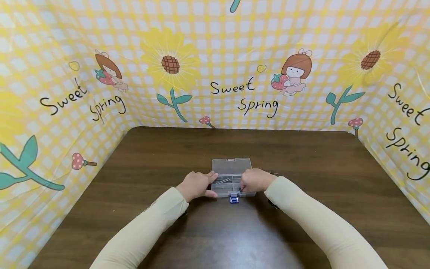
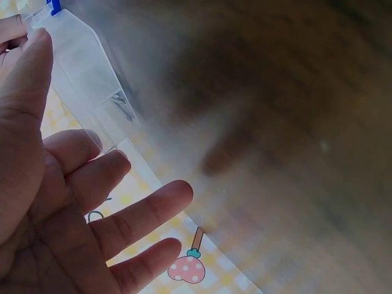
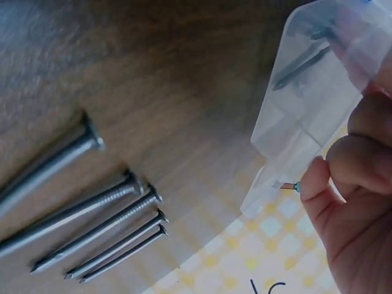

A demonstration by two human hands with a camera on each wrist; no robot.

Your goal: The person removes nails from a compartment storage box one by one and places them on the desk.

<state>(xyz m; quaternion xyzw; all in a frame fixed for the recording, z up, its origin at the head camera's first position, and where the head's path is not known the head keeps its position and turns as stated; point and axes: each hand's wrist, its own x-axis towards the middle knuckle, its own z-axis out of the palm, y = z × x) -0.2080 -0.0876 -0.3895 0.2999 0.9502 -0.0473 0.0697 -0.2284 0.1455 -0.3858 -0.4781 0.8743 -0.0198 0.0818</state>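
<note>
A clear plastic compartment box (image 1: pixel 221 195) stands on the table, its lid (image 1: pixel 231 166) tipped back and its blue latch (image 1: pixel 234 199) hanging at the front. Nails (image 1: pixel 224 180) lie in its back left compartment. My left hand (image 1: pixel 196 185) holds the box's left end, thumb at the front corner and index finger at the rear; the ring and little fingers stretch free in the left wrist view. My right hand (image 1: pixel 256 180) reaches into the right side with curled fingers. Its fingertips are blurred behind the wall in the right wrist view, near dark nails (image 3: pixel 303 64); whether they pinch one is unclear.
Several loose nails (image 3: pixel 104 226) of differing sizes lie side by side on the brown wooden table (image 1: pixel 161 149), right of the box. My right forearm (image 1: pixel 312 213) mostly covers them in the head view. A yellow checked cloth (image 1: pixel 215 67) stands around the table's back and sides.
</note>
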